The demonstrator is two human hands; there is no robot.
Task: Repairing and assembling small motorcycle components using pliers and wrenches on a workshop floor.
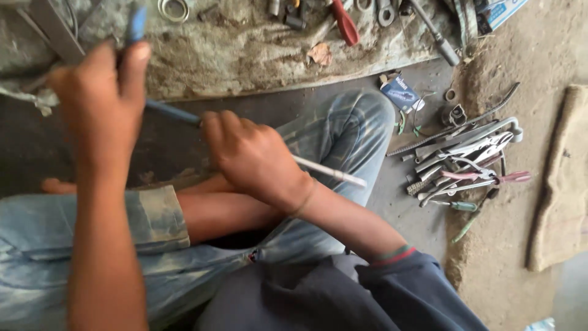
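Rod (331, 173), thin and pale, runs through the right hand (254, 159), fist closed round it; its long axis slants from up-left of the knuckles, where a blue length (171, 113) shows, down to the right past the wrist. Left hand (101, 101) sits up and left of that fist, fingers curled on what may be a blue-handled tool (136, 23), blurred. Loose tools (465, 162) lie well right.
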